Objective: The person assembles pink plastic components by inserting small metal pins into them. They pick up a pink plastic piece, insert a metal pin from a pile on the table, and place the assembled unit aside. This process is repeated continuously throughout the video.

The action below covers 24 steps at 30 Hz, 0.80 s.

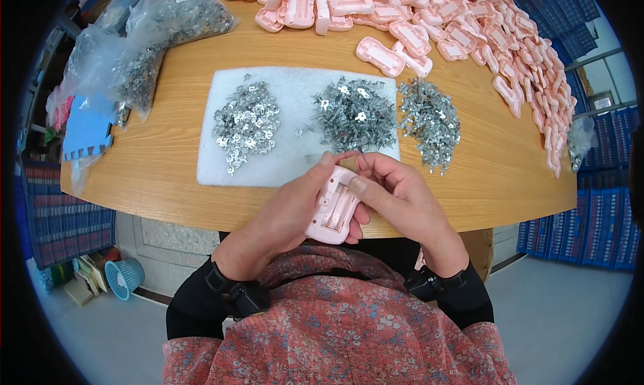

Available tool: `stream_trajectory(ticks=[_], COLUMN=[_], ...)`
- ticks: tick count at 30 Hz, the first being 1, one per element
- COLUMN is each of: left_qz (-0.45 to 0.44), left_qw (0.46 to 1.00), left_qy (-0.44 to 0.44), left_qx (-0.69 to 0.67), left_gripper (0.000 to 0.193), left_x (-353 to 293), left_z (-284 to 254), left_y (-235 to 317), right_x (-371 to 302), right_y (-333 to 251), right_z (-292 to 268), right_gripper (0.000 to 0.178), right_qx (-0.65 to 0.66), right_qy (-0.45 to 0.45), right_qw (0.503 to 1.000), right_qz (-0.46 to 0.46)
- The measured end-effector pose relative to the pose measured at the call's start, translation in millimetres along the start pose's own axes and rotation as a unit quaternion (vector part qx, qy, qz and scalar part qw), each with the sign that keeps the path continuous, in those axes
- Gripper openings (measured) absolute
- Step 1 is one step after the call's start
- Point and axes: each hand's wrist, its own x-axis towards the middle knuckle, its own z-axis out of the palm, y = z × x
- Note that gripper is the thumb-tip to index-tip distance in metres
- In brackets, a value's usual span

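A pale pink plastic casing (pixel 324 233) with a slotted battery compartment is tilted up above the table's near edge. My left hand (pixel 285 210) is closed around it, thumb along its upper left side and fingertips showing past its right side. My right hand (pixel 409 200) bends over the casing's upper right end. Its thumb presses by the compartment's top edge and its fingers curl in; anything pinched there is hidden. A tan wrap (pixel 349 162) shows at the fingertips. Just beyond lie small shiny metal clips, in a left pile (pixel 247 123) and a middle pile (pixel 355 113).
The white foam sheet (pixel 288 170) carries these two piles; a third metal pile (pixel 431 125) overlaps its right edge. Many pink casings (pixel 463 23) cover the table's far and right side. Plastic bags of metal parts (pixel 137 76) and a blue foam mat (pixel 87 133) lie left.
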Motion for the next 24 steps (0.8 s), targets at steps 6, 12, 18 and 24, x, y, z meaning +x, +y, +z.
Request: stream_trajectory(ticks=[6, 12, 18, 24], left_qz=[0.019, 0.020, 0.156, 0.226], left_qw=[0.999, 0.997, 0.941, 0.783], left_qy=[0.014, 0.005, 0.087, 0.113], left_qx=[0.044, 0.069, 0.287, 0.569], left_gripper=[0.059, 0.060, 0.042, 0.038], left_x=[-3.0, -2.6, -12.4, -21.6], left_z=[4.9, 1.9, -1.2, 4.9], left_y=[-2.0, -2.2, -2.6, 6.9], right_x=[-3.9, -3.2, 0.1, -4.6], right_y=[8.3, 6.7, 20.7, 13.2], right_z=[-5.7, 0.5, -9.9, -7.9], right_gripper=[0.030, 0.029, 0.029, 0.026], right_qx=[-0.013, 0.019, -0.041, -0.082], right_qy=[0.000, 0.011, 0.014, 0.027], right_qw=[1.000, 1.000, 0.999, 0.996], right_qz=[-0.007, 0.002, -0.009, -0.001])
